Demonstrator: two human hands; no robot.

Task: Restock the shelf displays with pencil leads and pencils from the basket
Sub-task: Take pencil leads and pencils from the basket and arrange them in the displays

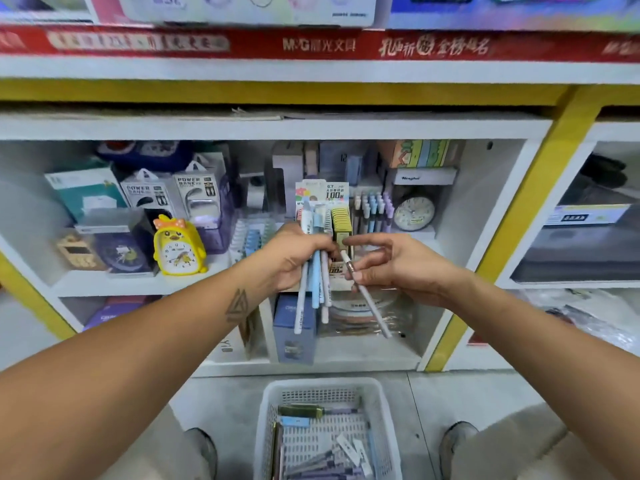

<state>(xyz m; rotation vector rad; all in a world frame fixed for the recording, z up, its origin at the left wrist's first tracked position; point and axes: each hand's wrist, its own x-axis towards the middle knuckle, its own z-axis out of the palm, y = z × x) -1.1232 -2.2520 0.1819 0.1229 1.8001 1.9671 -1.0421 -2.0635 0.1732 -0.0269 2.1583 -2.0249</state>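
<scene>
Stationery shelf (pixel 138 282) behind hands, left hand (pixel 294 258) gripping pencil bundle (pixel 317 271), right hand (pixel 401 265) pinching single pencil (pixel 367 299), basket (pixel 329 386) below both.

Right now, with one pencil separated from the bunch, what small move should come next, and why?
Probably carry the single pencil, pinched in the right hand, up to the pencil display just behind; the left hand grips the remaining bunch.

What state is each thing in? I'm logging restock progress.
Left hand: grips a bunch of pencils.
Bunch of pencils: held upright, fanned out below the fist.
Right hand: pinches a single pencil.
Single pencil: slanted, apart from the bunch.
Pencil display: partly filled, pencils standing.
Basket: on the floor, stock left inside.
Yellow clock: upright on the shelf.
</scene>
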